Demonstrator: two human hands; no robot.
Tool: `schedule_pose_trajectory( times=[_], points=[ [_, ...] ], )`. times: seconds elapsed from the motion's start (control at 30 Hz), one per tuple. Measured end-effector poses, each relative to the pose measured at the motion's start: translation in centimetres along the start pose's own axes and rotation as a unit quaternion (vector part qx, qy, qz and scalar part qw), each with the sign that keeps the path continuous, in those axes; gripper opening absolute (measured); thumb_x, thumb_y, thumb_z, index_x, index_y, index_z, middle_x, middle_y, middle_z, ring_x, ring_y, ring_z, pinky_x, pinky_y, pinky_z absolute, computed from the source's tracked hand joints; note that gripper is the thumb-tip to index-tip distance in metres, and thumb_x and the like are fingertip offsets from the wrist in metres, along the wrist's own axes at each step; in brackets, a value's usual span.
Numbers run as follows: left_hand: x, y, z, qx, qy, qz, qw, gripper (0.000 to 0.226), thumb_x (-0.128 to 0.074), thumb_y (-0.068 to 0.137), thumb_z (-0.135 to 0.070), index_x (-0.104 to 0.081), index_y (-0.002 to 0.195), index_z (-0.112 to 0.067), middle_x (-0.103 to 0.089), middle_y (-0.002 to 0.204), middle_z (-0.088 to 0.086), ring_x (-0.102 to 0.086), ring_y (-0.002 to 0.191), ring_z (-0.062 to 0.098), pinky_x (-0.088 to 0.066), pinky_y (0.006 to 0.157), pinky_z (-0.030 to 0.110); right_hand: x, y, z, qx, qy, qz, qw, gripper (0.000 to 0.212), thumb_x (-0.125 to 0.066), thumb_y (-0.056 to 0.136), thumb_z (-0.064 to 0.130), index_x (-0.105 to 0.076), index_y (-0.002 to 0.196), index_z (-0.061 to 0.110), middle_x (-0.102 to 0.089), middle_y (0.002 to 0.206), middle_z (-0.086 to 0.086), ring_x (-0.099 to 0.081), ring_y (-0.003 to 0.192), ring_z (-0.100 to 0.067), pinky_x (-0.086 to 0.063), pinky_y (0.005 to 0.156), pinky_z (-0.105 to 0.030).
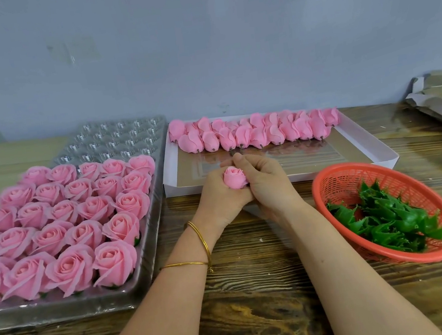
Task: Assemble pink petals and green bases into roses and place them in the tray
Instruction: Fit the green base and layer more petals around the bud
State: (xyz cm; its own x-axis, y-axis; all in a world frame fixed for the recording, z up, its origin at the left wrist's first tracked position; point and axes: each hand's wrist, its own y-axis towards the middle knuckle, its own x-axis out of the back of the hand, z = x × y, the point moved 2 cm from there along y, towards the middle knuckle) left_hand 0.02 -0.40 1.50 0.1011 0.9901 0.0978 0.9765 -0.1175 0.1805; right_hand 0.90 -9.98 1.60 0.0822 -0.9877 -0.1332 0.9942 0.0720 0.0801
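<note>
Cupping pink rosebud in both hands, tray alongside

Both forearms, at the lower centre of the frame, are uncovered up to the left hand and the right hand; two thin gold bangles circle the left wrist; the lower bangle, left of centre, carries a small gold clasp at its right end.

One head view, yours.
You look forward and down, close over the table, facing the wall.
</note>
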Motion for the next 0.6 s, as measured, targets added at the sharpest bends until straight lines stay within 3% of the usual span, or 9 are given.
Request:
schedule_pose_trajectory(
  times=[0.1,0.23,0.33,0.47,0.6],
  points=[
    [0.0,0.0,0.0,0.008,0.0,-0.002,1.0,0.03,-0.074,0.072,0.007,-0.068,0.091,-0.015,-0.071,0.091,0.014,-0.068,0.089,0.028,-0.058,0.078,0.04,0.0,0.1,0.0,0.023,-0.034,-0.012,0.999,0.033,-0.047,0.103,0.021,-0.072,0.083,0.017,-0.072,0.081,-0.006,-0.065,0.084,-0.023,-0.052,0.085,-0.047],
    [0.0,0.2,0.1,0.035,0.01,0.0,0.999,0.033,-0.075,0.073,0.005,-0.066,0.104,-0.002,-0.07,0.098,0.019,-0.067,0.094,0.03,-0.056,0.084,0.047,0.2,0.2,-0.1,0.051,-0.094,-0.03,0.994,0.032,-0.045,0.103,0.016,-0.07,0.083,0.023,-0.07,0.072,0.011,-0.063,0.075,-0.004,-0.05,0.074,-0.028],
    [0.0,0.2,0.3,0.037,0.011,-0.014,0.999,0.027,-0.074,0.074,0.005,-0.067,0.099,0.0,-0.071,0.094,0.02,-0.068,0.09,0.032,-0.057,0.08,0.047,0.2,0.2,-0.1,0.065,-0.122,-0.038,0.99,0.03,-0.044,0.102,0.012,-0.068,0.089,0.024,-0.069,0.078,0.013,-0.062,0.074,0.004,-0.047,0.074,-0.021],
    [0.1,0.7,1.1,0.041,-0.001,-0.036,0.999,0.018,-0.072,0.076,0.002,-0.069,0.091,-0.008,-0.072,0.085,0.013,-0.07,0.08,0.023,-0.058,0.065,0.034,0.1,0.2,0.0,0.092,-0.15,-0.032,0.984,0.028,-0.044,0.101,0.008,-0.067,0.095,0.022,-0.068,0.088,0.008,-0.061,0.083,0.0,-0.048,0.081,-0.023],
    [0.2,1.0,1.5,0.034,-0.013,-0.063,0.997,0.021,-0.071,0.078,-0.003,-0.069,0.082,-0.023,-0.07,0.069,-0.005,-0.066,0.064,0.006,-0.048,0.052,0.018,0.1,0.1,0.0,0.123,-0.192,-0.02,0.973,0.028,-0.045,0.1,0.005,-0.067,0.096,0.022,-0.067,0.088,0.013,-0.06,0.081,0.006,-0.046,0.079,-0.017]
  ],
)
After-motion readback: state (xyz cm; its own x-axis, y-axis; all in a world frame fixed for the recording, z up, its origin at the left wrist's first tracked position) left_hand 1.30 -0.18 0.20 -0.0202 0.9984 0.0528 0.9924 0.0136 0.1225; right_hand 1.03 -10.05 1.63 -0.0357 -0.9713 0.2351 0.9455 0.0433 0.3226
